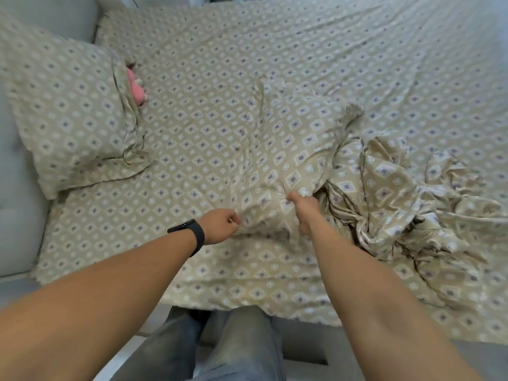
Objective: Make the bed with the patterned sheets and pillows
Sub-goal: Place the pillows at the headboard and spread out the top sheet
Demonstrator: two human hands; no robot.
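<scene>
With the left hand and right hand both pinching the second pillow, lift it squarely beside the headboard pillow

No words, labels, brand marks, numbers or signs can be read anywhere in the head view. The bed sheet and the pillow at the bed's left edge carry only a repeating print of small diamonds and rings, with no lettering in it. The black wristband shows a plain dark face with nothing legible on it.
</scene>
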